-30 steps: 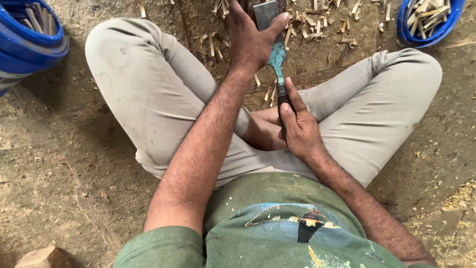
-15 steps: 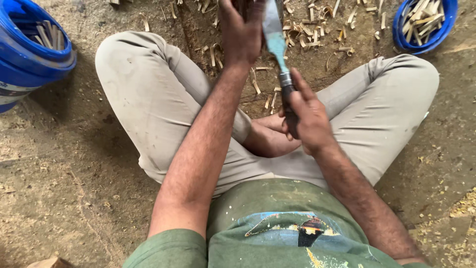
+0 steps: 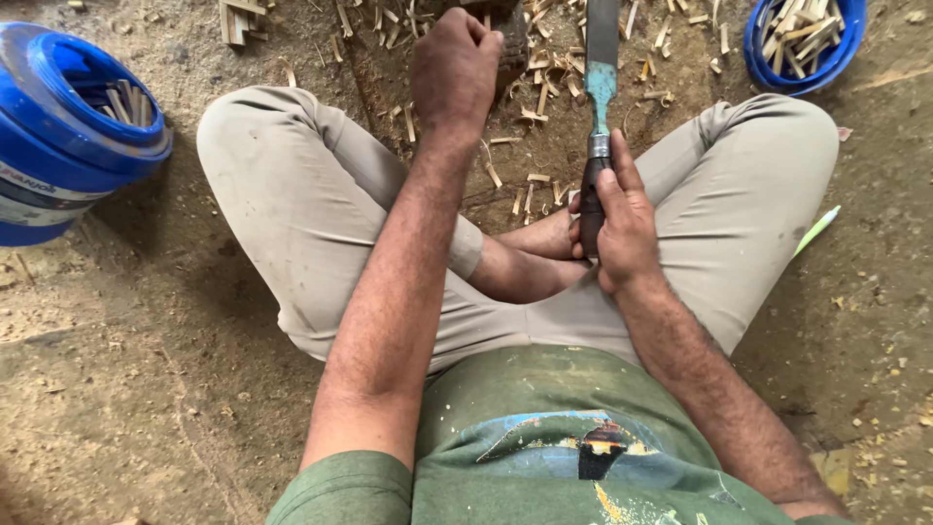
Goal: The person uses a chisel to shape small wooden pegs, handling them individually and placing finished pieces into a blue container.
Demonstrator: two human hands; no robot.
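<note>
a: where are the two hands of the person?

b: the person sits cross-legged on the dirt floor (image 3: 126, 389). the right hand (image 3: 620, 224) is low, between the knees, and it is closed around the dark handle of a chisel (image 3: 599, 117). the fingers are wrapped fully on the handle, the thumb lies along it.

a: and how is the chisel standing?

b: its blade points away from the body, toward the top of the view. the part near the handle is painted blue-green, then it becomes grey metal, and the tip goes out of the view, so i cannot tell what it touches.

a: what does the left hand do?

b: the left hand (image 3: 455, 68) is stretched forward, made into a fist. the fingers are curled tight, and they seem to grip a dark wooden block (image 3: 505, 29), but what exactly is inside the fist is hidden.

a: what lies around?

b: many small wood chips (image 3: 535, 107) are spread on the ground in front of the legs, between the two hands. a blue bucket (image 3: 58, 165) stands at the left, near the left knee, with thin wood sticks inside. a blue bowl (image 3: 807, 68) is at the top right, just beside the right knee, also full of short wood pieces.
</note>
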